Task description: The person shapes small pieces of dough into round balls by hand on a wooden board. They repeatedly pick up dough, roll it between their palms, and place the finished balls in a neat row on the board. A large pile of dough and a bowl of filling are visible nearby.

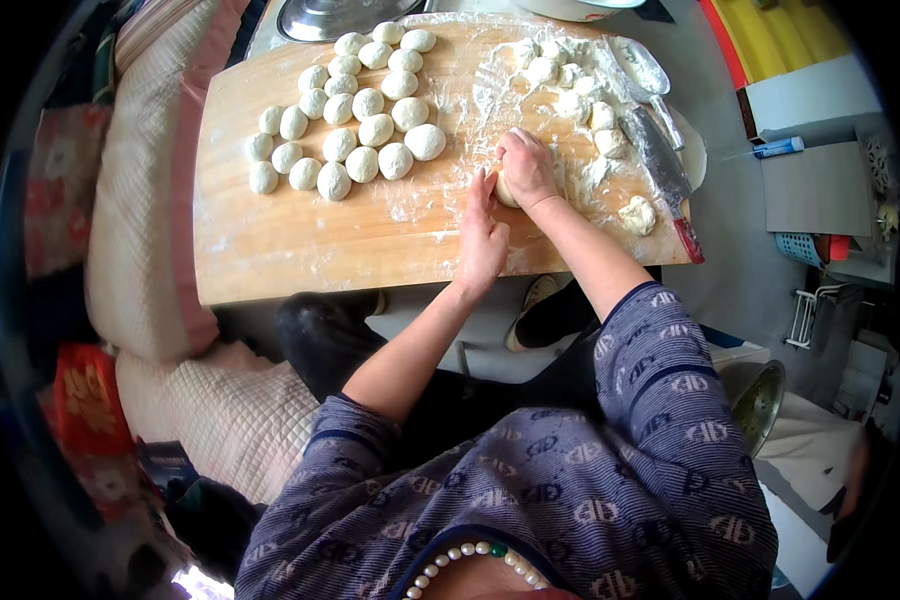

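Note:
A ball of dough lies on the floured wooden board, partly hidden between my hands. My right hand presses down on it with curled fingers. Against the dough's left side rests my left hand, its fingers stretched out. Several smooth, round dough balls stand in loose rows on the board's left half. To the right lie rough, floury dough pieces in a curved line, and one lone lump of dough sits nearer the board's right edge.
A broad knife with a red handle lies along the board's right side, beside a floury scoop. A round metal lid and a white basin stand behind the board. Quilted bedding borders its left side.

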Demonstrator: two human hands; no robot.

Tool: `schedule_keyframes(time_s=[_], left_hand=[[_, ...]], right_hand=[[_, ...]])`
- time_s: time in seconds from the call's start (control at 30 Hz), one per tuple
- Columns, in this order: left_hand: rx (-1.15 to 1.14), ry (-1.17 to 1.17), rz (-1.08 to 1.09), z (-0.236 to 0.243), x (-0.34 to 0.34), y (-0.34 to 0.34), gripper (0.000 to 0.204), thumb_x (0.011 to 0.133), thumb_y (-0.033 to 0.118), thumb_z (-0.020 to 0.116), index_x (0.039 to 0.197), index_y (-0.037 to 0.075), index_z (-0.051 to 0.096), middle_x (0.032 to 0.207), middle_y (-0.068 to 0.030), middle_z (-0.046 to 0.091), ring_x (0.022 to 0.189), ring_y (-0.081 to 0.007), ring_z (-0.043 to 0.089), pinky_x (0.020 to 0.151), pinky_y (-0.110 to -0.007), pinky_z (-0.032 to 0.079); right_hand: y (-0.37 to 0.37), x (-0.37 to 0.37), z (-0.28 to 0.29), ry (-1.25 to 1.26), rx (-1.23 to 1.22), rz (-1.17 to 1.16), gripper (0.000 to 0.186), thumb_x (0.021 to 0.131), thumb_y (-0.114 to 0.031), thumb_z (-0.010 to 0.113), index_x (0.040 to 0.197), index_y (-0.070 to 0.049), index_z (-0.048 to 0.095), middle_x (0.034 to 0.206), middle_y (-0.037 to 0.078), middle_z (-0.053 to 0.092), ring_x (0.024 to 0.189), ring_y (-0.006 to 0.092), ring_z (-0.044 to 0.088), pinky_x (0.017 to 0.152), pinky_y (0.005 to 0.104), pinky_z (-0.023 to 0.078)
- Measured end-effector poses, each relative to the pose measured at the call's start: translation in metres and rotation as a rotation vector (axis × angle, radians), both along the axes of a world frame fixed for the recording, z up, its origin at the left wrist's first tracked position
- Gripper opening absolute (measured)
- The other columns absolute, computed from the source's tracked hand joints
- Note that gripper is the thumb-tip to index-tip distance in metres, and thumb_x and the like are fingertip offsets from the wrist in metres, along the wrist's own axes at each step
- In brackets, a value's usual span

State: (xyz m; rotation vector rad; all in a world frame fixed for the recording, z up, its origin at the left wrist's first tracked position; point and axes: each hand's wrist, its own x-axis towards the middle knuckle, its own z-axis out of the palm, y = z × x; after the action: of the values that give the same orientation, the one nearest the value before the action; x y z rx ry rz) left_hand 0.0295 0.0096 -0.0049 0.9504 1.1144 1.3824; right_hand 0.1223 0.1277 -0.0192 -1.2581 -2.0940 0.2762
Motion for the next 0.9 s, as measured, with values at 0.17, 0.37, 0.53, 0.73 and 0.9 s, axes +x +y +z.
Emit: schedule_keyframes(time_s=[0.17, 0.37, 0.53, 0.73, 0.9], left_hand=[[-0.047, 0.151, -0.063, 0.011, 0.001, -0.012, 0.088, 0.068, -0.021, 0.035, 0.152, 0.0, 0.019, 0.151, -0.0225, 0.034, 0.144, -0.0301, 0.031, 0.119, -0.037, 0.022], [-0.062, -0.024, 0.058, 0.014, -0.007, -0.004, 0.084, 0.071, -0.02, 0.036, 0.151, 0.003, 0.025, 0.149, -0.0212, 0.037, 0.143, -0.0273, 0.033, 0.118, -0.037, 0.023], [-0.07, 0.059, 0.161, 0.006, -0.026, 0.007, 0.081, 0.073, -0.02, 0.038, 0.15, 0.003, 0.028, 0.148, -0.0195, 0.039, 0.137, -0.0262, 0.041, 0.113, -0.038, 0.033], [0.054, 0.585, 0.199, 0.0, -0.03, 0.014, 0.055, 0.076, -0.01, 0.048, 0.13, -0.002, 0.051, 0.111, -0.0212, 0.061, 0.098, -0.0406, 0.055, 0.093, -0.044, 0.044], [0.025, 0.885, 0.013, 0.017, -0.033, 0.008, 0.042, 0.074, 0.001, 0.063, 0.116, 0.005, 0.062, 0.094, -0.016, 0.06, 0.095, -0.0353, 0.057, 0.085, -0.042, 0.046]], right_hand=[[-0.04, -0.01, -0.009, 0.346, -0.287, -0.028, 0.007, 0.08, -0.003, 0.052, 0.074, -0.006, 0.052, 0.079, 0.013, 0.058, 0.08, 0.034, 0.058, 0.072, 0.0447, 0.046], [-0.016, -0.005, 0.009, -0.149, -0.124, -0.004, 0.011, 0.083, -0.006, 0.052, 0.094, -0.009, 0.055, 0.101, 0.011, 0.056, 0.101, 0.0322, 0.053, 0.088, 0.0437, 0.042], [-0.014, -0.044, -0.005, -0.361, -0.079, -0.213, 0.037, 0.096, -0.016, 0.045, 0.132, -0.021, 0.052, 0.147, 0.007, 0.042, 0.13, 0.0307, 0.042, 0.109, 0.0517, 0.031], [-0.025, -0.045, 0.004, -0.064, -0.13, -0.143, 0.03, 0.093, -0.015, 0.045, 0.119, -0.013, 0.062, 0.134, 0.008, 0.054, 0.122, 0.0306, 0.049, 0.103, 0.045, 0.039], [-0.044, -0.012, -0.002, 0.385, -0.406, 0.064, 0.027, 0.088, 0.001, 0.046, 0.104, -0.004, 0.068, 0.106, 0.013, 0.064, 0.103, 0.0239, 0.061, 0.092, 0.0339, 0.048]])
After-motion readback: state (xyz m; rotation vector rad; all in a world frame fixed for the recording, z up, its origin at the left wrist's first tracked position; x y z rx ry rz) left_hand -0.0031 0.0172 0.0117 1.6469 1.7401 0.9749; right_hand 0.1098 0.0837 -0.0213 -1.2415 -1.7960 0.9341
